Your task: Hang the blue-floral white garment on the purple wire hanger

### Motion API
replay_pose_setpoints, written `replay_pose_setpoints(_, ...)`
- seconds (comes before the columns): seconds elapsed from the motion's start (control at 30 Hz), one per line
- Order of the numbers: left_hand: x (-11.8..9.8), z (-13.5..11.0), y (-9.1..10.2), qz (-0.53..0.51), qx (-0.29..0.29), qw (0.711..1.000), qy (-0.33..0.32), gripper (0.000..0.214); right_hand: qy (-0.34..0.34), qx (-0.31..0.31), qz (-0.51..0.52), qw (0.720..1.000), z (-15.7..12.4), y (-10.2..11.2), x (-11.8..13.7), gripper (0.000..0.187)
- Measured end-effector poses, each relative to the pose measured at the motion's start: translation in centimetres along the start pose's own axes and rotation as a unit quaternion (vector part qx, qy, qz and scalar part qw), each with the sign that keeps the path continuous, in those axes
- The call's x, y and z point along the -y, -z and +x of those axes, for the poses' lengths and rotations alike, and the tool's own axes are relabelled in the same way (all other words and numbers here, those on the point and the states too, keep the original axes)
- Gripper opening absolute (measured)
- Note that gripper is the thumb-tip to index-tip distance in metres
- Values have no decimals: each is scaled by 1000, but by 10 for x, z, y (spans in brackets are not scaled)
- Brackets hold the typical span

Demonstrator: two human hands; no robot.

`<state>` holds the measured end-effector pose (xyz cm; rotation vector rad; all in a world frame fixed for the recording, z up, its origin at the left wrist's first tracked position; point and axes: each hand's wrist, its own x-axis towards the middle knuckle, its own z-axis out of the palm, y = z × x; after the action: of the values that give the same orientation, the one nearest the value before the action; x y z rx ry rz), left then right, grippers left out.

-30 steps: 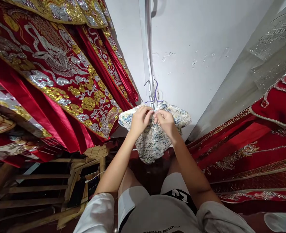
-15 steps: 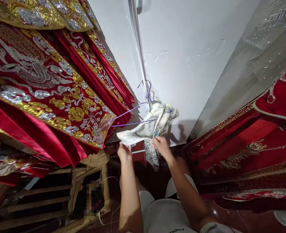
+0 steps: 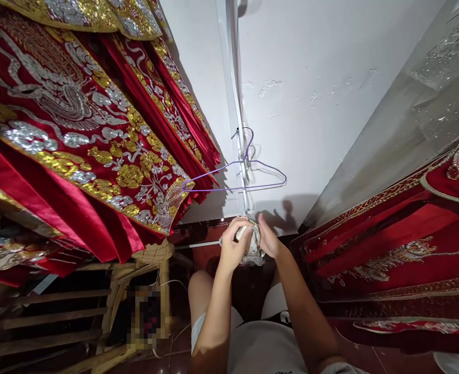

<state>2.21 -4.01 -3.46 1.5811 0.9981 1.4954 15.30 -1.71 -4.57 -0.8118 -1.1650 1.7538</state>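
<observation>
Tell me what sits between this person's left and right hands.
In the head view, a bunched, patterned pale garment lies between the left hand and the right hand.

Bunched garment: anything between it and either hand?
Nothing visible. The left hand curls around the garment; the right hand is close beside it. The purple hanger hangs above, clear of both.

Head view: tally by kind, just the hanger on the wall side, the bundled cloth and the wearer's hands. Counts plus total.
Purple hanger: 1
Pale bundled cloth: 1
Wearer's hands: 2 (left hand, right hand)
Total: 4
</observation>
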Motion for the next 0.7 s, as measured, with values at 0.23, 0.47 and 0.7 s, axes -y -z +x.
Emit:
replay_pose_setpoints(0.23,13,8,51,28,193,977,83,57,46,95,-221,970,17,14,78,34)
replay_pose_setpoints(0.47,-15,7,98,266,337,895,119,50,160,-119,-345,917,74,62,83,48)
replay_pose_setpoints(0.7,-64,16,130,535,435,707,156,28,145,-183,-373,898,58,102,72,33)
